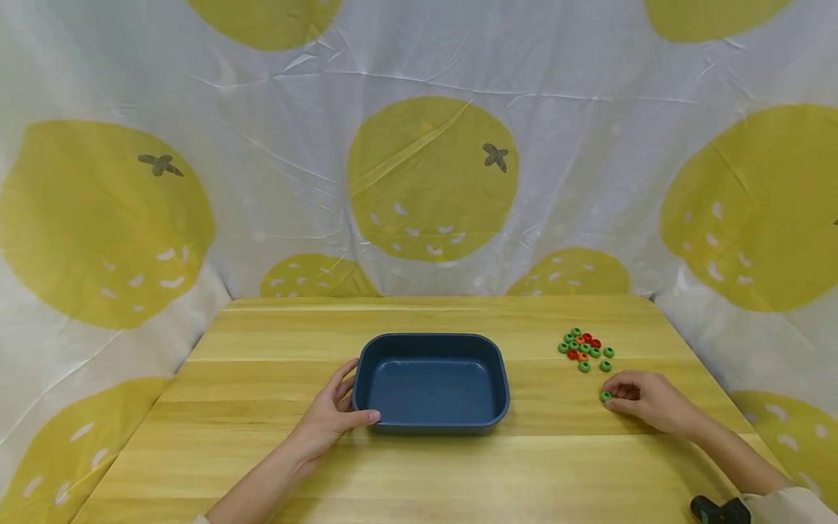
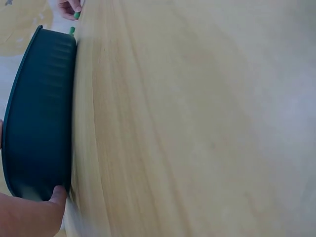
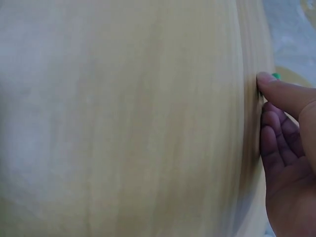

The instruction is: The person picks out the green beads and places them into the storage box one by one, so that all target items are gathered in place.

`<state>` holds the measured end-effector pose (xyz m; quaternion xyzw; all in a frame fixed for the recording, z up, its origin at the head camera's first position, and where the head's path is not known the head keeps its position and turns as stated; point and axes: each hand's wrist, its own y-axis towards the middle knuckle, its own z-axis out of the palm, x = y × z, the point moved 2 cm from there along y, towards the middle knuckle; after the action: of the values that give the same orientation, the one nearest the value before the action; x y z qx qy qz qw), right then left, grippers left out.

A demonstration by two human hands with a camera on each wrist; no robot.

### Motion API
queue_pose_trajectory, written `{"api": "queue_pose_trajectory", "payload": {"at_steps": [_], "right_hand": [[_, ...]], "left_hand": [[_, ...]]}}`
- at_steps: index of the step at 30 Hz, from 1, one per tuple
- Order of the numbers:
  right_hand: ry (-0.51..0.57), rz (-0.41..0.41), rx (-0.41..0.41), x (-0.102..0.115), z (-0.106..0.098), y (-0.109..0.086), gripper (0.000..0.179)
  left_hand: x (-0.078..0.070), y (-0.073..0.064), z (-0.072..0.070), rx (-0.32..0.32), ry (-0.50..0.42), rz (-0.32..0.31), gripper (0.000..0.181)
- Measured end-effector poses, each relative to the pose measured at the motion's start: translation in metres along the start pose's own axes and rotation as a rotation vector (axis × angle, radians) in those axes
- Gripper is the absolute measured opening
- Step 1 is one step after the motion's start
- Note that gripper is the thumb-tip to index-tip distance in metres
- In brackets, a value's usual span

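A dark blue plastic box (image 1: 432,428), rectangular with rounded corners, sits at the middle of the table with nothing inside. My left hand (image 1: 329,416) grips its left end, thumb at the near corner and fingers along the side wall. In the left wrist view the thumb (image 2: 59,195) presses against the box's outer wall. Over on the right, my right hand (image 1: 655,402) pinches one green bead (image 1: 605,397) between thumb and fingers, close to the tabletop. Only a sliver of green bead (image 3: 276,76) shows past the thumb in the right wrist view.
Beyond the right hand lies a loose cluster of green, red (image 1: 572,354) and orange (image 1: 583,356) beads on the wooden table (image 1: 262,349). A small black object (image 1: 720,509) is by the right sleeve. A lemon-patterned cloth (image 1: 281,145) hangs behind and beside the table.
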<state>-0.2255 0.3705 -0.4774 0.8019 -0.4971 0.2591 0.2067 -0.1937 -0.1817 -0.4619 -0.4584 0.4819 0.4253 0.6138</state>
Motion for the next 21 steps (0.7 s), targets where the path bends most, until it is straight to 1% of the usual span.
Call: {"api": "queue_pose_trajectory", "payload": {"at_steps": [5,9,16,21], "right_hand": [[0.008,-0.017,0.030,0.002,-0.002,0.006,0.014],[0.001,-0.029,0.051,0.005,-0.003,0.010,0.014],[-0.008,-0.065,0.042,0.014,-0.007,0.017,0.014],[-0.038,-0.097,0.035,0.022,-0.011,0.023,0.014]], "left_hand": [[0.001,-0.001,-0.001,-0.017,0.012,0.011,0.102],[0.002,-0.001,0.000,-0.024,0.001,0.001,0.101],[0.000,-0.002,0.001,-0.006,0.018,0.015,0.102],[-0.001,-0.003,0.001,-0.008,0.003,0.008,0.101]]}}
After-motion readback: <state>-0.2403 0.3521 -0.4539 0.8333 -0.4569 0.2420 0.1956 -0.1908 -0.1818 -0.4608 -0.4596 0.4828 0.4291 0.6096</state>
